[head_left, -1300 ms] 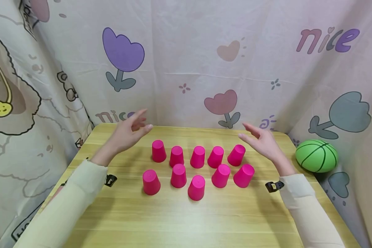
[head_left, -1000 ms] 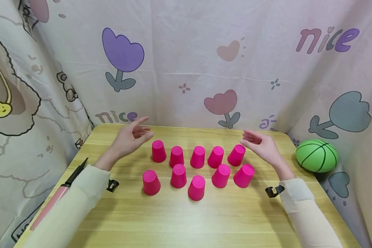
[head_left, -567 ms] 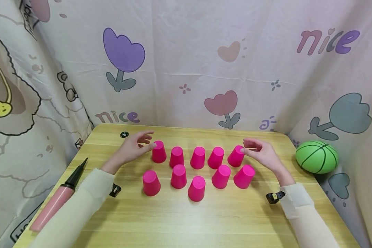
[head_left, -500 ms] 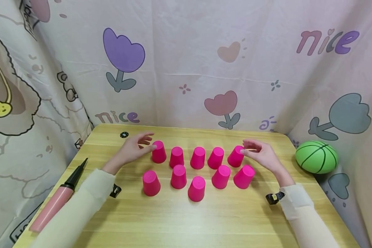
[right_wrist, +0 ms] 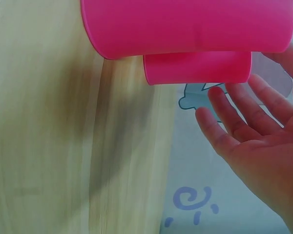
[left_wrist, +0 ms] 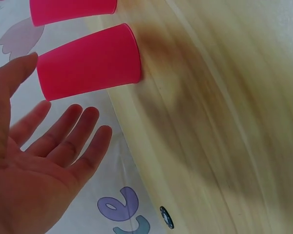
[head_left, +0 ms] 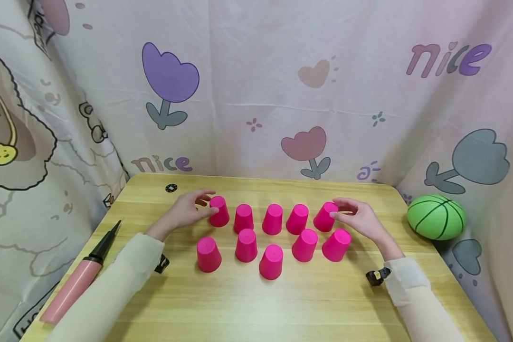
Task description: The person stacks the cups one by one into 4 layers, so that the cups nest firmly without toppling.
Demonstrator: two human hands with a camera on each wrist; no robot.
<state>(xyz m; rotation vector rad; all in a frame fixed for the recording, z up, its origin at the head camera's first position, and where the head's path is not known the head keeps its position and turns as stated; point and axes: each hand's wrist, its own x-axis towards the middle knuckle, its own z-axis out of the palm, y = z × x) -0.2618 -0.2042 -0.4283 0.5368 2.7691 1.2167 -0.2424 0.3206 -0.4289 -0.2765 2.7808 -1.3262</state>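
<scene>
Ten-odd bright pink cups stand upside down in two rough rows on a wooden table [head_left: 308, 304]. At the left end of the back row, my left hand [head_left: 185, 212] has its thumb and fingers about the top of a cup [head_left: 220, 212]. In the left wrist view its thumb [left_wrist: 24, 70] meets that cup's edge, while the other fingers are spread and loosely bent. My right hand [head_left: 361, 219] is likewise about the back row's right-end cup [head_left: 325, 217]. In the right wrist view a nearer cup [right_wrist: 195, 24] hides that thumb's tip; the fingers are loosely spread.
Front-row cups, including the foremost one [head_left: 271, 262], stand close before the back row. A pink tube with a black tapered nozzle [head_left: 80, 280] lies at the left edge. A small black disc [head_left: 171, 188] lies at the back left. A green ball [head_left: 436, 217] sits beyond the right edge.
Both hands have come down from above the table to the end cups of the back row. The left hand has also moved right, uncovering the pink tube and black disc. The cups stay put.
</scene>
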